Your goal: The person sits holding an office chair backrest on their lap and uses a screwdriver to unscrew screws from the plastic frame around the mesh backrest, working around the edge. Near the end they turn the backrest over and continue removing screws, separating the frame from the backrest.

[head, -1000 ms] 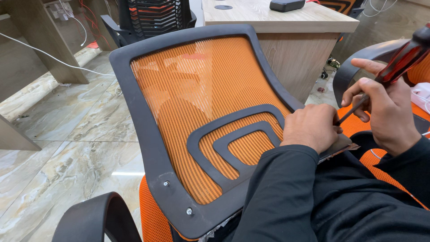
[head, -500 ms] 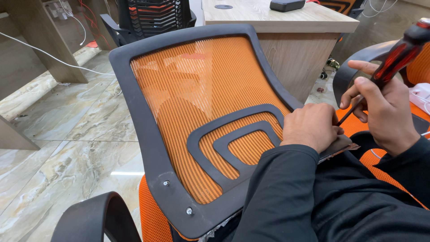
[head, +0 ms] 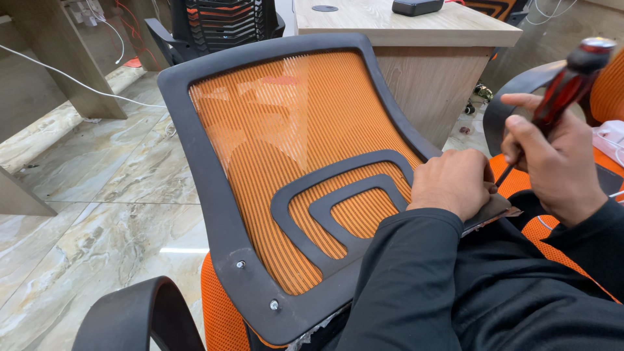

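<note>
The fingers [head: 520,130] of the right hand [head: 559,162] are curled tightly around a screwdriver [head: 559,91] with a red and black handle, which slants up and to the right while its thin shaft runs down toward the gap between the two hands; the tip itself is hidden behind the left hand. The left hand [head: 452,182] lies knuckles up with its fingers folded down, pressing on the right edge of a chair back [head: 286,162], though whether it grips anything underneath cannot be told. Both forearms wear black sleeves [head: 422,286]. The chair back, orange mesh in a black plastic frame with a curved black lumbar piece across its lower half, lies tilted over the person's lap, and two screws [head: 257,285] show in its lower left corner. A black armrest [head: 140,315] curves up at the bottom left, beside an orange seat. Beyond the chair back stands a wooden table [head: 416,39] with a dark box on it, another black chair [head: 221,23] at the top, and a marble floor [head: 97,195] crossed by a white cable.
</note>
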